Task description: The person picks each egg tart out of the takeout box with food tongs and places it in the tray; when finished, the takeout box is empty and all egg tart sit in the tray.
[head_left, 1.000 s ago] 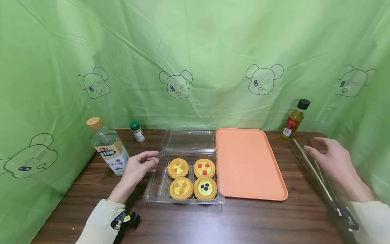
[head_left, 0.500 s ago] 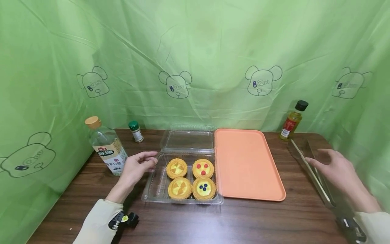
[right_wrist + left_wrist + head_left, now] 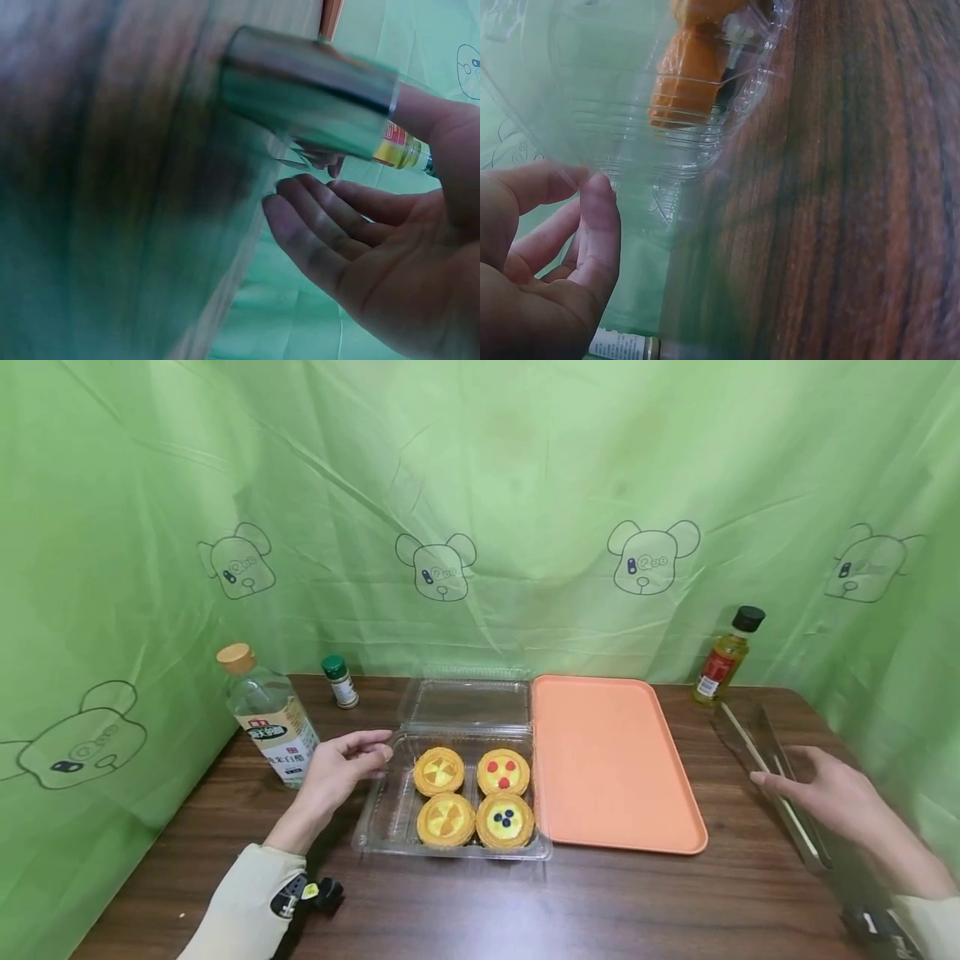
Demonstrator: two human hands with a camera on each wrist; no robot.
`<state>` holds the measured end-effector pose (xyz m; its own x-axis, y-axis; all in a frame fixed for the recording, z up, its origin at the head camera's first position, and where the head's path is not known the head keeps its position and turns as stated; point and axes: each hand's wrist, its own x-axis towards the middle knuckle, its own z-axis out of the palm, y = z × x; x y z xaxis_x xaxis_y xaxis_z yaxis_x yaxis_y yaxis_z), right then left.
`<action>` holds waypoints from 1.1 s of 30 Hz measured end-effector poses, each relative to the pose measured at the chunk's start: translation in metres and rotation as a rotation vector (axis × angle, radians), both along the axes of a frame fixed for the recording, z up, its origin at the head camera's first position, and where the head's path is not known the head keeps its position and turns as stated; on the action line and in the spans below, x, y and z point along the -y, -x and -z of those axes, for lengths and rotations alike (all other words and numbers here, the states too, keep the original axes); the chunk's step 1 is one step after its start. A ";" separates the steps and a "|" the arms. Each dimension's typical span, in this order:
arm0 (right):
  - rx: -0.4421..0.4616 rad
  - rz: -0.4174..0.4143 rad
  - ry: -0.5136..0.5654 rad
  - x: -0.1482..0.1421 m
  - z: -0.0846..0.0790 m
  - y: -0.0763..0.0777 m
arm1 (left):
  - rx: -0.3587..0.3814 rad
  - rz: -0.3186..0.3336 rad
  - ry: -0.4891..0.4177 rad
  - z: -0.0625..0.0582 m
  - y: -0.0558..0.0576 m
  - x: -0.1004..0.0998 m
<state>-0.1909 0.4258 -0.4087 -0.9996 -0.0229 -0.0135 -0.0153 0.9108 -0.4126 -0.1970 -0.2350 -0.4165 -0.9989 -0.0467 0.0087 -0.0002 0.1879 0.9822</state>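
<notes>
In the head view my left hand (image 3: 333, 777) pinches the left rim of an open clear plastic container (image 3: 390, 835) between thumb and fingertips. Several egg tarts sit inside: two with orange wedges (image 3: 446, 820), one with red dots (image 3: 503, 772), one with blue berries (image 3: 506, 821). At the right, my right hand (image 3: 840, 793) is over metal tongs (image 3: 795, 822) lying on the table. Its thumb is at the near arm and its fingers reach past the far side. The right wrist view has the tongs' shiny bent end (image 3: 307, 82) between thumb and relaxed, uncurled fingers.
An orange tray (image 3: 615, 760) lies against the container's right side. A vinegar bottle (image 3: 281, 735) and a green-capped shaker (image 3: 341, 683) stand at the left. Behind the tongs is an oil bottle (image 3: 722, 660). Green cloth (image 3: 525, 485) encloses the wooden table (image 3: 637, 902).
My right hand has come down and toward me along the tongs, its thumb now at the near arm. The left hand keeps its place on the container's rim.
</notes>
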 end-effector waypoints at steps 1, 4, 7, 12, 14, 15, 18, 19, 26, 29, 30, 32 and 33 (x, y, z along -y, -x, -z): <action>0.009 -0.007 -0.007 -0.002 0.000 0.000 | 0.001 0.004 -0.007 0.001 0.000 0.000; 0.040 -0.024 -0.018 -0.005 -0.001 0.000 | 0.004 0.007 -0.030 0.004 0.001 0.000; 0.049 -0.029 -0.023 -0.006 -0.002 0.000 | 0.000 0.017 -0.029 0.006 0.002 0.002; 0.035 -0.032 -0.018 -0.005 -0.001 0.001 | -0.014 0.037 -0.005 0.007 0.001 0.005; 0.024 -0.032 -0.013 -0.005 -0.001 0.002 | -0.015 0.035 -0.007 0.006 0.001 0.006; 0.017 -0.031 -0.011 -0.005 0.000 0.002 | -0.014 0.033 -0.010 0.006 0.001 0.006; -0.001 -0.028 -0.004 -0.006 0.001 0.002 | -0.009 0.026 -0.018 0.006 0.002 0.005; -0.004 -0.025 -0.003 -0.007 0.002 0.002 | -0.006 0.025 -0.018 0.006 0.002 0.005; -0.047 -0.003 0.023 -0.012 0.007 0.000 | 0.011 0.015 0.004 0.008 0.002 0.003; -0.113 0.011 0.034 -0.013 0.009 -0.001 | 0.006 0.010 0.008 0.008 0.003 0.003; -0.131 0.018 0.035 -0.013 0.009 -0.002 | 0.005 0.010 0.010 0.008 0.003 0.003; -0.155 0.038 0.042 -0.014 0.008 -0.002 | 0.007 0.010 0.013 0.007 0.003 0.003; -0.167 0.049 0.044 -0.014 0.008 -0.002 | 0.006 0.010 0.013 0.007 0.003 0.003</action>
